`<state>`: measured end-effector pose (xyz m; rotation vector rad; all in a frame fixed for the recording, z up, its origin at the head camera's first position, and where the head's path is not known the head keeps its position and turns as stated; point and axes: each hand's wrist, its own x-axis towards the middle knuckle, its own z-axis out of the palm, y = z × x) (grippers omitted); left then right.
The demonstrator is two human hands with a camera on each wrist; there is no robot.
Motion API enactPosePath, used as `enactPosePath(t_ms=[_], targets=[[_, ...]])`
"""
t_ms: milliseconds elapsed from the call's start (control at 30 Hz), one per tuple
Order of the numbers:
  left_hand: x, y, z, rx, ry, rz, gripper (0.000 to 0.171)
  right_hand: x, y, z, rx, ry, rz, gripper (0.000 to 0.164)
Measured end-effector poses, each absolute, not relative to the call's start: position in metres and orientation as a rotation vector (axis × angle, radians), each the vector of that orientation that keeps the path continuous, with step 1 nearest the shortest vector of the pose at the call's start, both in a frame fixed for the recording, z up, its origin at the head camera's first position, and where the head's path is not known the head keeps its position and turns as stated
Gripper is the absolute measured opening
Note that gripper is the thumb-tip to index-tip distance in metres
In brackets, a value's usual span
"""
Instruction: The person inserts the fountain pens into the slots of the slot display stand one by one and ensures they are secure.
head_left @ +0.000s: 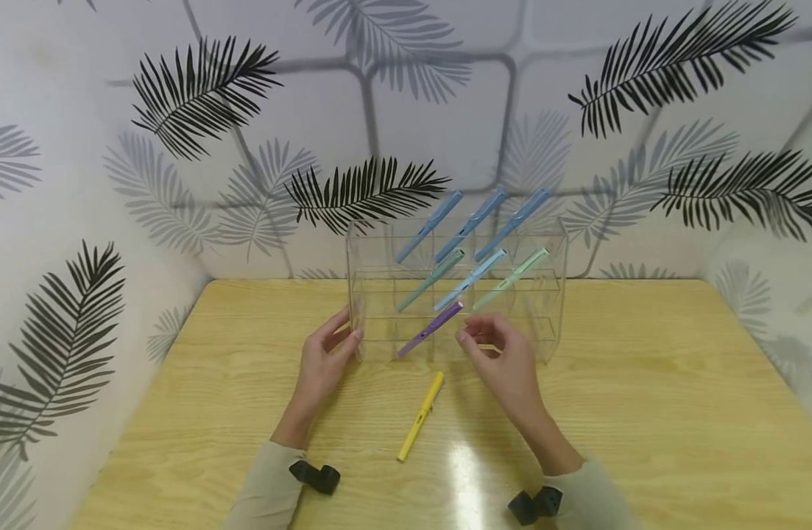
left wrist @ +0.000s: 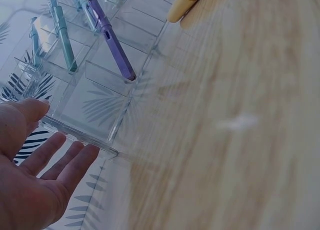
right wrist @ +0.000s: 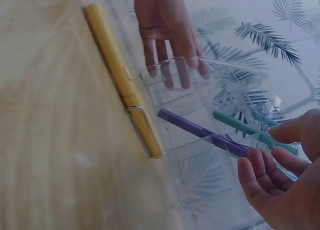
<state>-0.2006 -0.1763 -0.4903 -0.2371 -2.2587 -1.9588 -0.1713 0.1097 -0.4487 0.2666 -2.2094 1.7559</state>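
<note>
A clear acrylic pen rack (head_left: pixel 545 357) stands on the table with pens slanted in its three tiers. My left hand (head_left: pixel 327 359) rests against the rack's left side, its thumb by the front edge. In the left wrist view its fingers (left wrist: pixel 75 170) are fairly straight along the side panel. A purple pen (head_left: pixel 431 329) leans in the bottom tier. Just right of its upper end is my right hand (head_left: pixel 505 361), fingers loosely bent, with nothing seen in its grasp. A yellow pen (head_left: pixel 421 417) lies on the table before the rack, its clip toward the right.
Above the purple pen, the middle tier holds a teal pen (head_left: pixel 430 281), a light blue pen (head_left: pixel 470 280) and a pale green pen (head_left: pixel 510 280). Three blue pens, one of them at the right (head_left: pixel 513 224), fill the top tier. Leaf-patterned wall covering (head_left: pixel 439 132) rises behind the table (head_left: pixel 644 397).
</note>
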Motion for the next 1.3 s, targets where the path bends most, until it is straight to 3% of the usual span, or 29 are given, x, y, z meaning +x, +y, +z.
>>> enactPosePath(t_ms=[867, 1067, 1300], targets=[[-0.201, -0.176, -0.491, -0.243, -2.253, -1.956, 0.05, -0.165, 0.11, -0.497, 0.622, -2.647, 1.777, 0.036], [-0.2, -0.177, -0.49, -0.237, -2.256, -1.958, 0.05, -0.164, 0.108, -0.501, 0.641, -2.695, 1.686, 0.036], [-0.2, -0.176, -0.489, -0.223, -2.269, -1.943, 0.05, -0.163, 0.106, -0.502, 0.73, -2.741, 1.543, 0.024]])
